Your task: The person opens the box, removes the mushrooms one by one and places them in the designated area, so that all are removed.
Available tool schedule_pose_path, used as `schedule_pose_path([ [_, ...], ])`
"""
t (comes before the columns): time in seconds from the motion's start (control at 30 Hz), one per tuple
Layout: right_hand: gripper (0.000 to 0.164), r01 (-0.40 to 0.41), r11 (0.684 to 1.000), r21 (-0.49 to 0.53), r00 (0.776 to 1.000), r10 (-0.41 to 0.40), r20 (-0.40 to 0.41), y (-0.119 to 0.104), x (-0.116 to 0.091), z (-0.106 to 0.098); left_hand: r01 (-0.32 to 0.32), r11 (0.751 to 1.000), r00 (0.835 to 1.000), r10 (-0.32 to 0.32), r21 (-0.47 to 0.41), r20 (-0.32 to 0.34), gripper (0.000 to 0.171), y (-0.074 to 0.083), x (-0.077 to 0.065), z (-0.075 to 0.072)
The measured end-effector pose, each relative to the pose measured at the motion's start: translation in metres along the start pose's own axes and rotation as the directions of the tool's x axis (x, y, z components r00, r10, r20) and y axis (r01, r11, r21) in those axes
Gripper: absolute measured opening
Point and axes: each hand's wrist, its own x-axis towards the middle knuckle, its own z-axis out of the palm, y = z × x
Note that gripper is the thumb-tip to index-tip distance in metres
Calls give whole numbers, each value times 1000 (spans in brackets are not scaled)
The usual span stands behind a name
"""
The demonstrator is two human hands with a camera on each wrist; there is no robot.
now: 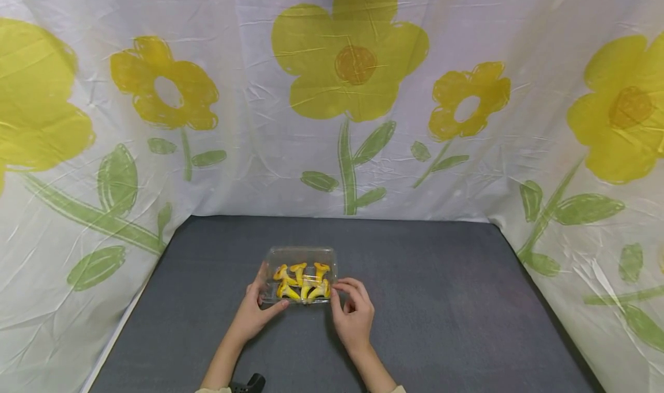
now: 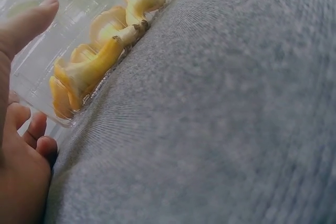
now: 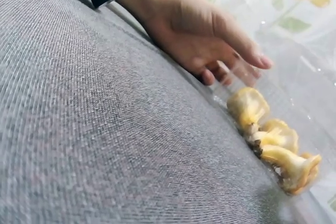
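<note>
A clear plastic box (image 1: pixel 302 254) sits on the dark cloth, with several yellow mushrooms (image 1: pixel 321 272) inside in two rows. My left hand (image 1: pixel 251 312) holds its left end, the fingers along that side and the thumb stretched toward the front edge. Seen from the left wrist, that thumb overlaps the clear wall while the other fingers of the left hand (image 2: pixel 26 177) curl low at the corner beside the mushrooms (image 2: pixel 86 72). At the right front corner, my right hand (image 1: pixel 355 318) pinches the rim between thumb and fingertips. The right wrist view shows the left hand (image 3: pixel 194 30), not the right.
Grey cloth (image 1: pixel 441 301) covers the table. A white curtain (image 1: pixel 249 168) printed with yellow flowers hangs along its back and both sides. A black strap device (image 1: pixel 254 383) is on the left wrist.
</note>
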Motion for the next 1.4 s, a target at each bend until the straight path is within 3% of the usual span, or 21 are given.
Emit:
schedule_pose_path([
  [0.2, 24, 64, 998, -24, 998, -64, -6, -2, 4, 4, 45, 999, 999, -45, 15, 2, 110, 3, 0, -1],
  [0.37, 24, 71, 997, -40, 997, -72, -26, -5, 7, 5, 60, 998, 998, -60, 8, 1, 110, 4, 0, 0],
  [0.57, 24, 60, 997, -52, 997, -63, -42, -5, 13, 5, 39, 998, 999, -39, -47, 13, 110, 0, 0, 1],
  [1.13, 21, 110, 993, -51, 992, -113, -57, 3, 49, 13, 24, 1000, 1000, -24, -13, 0, 110, 0, 1, 3],
  [1.4, 14, 81, 995, -62, 995, -85, -59, 2, 66, 15, 19, 1000, 1000, -19, 3, 4, 111, -1, 2, 4],
])
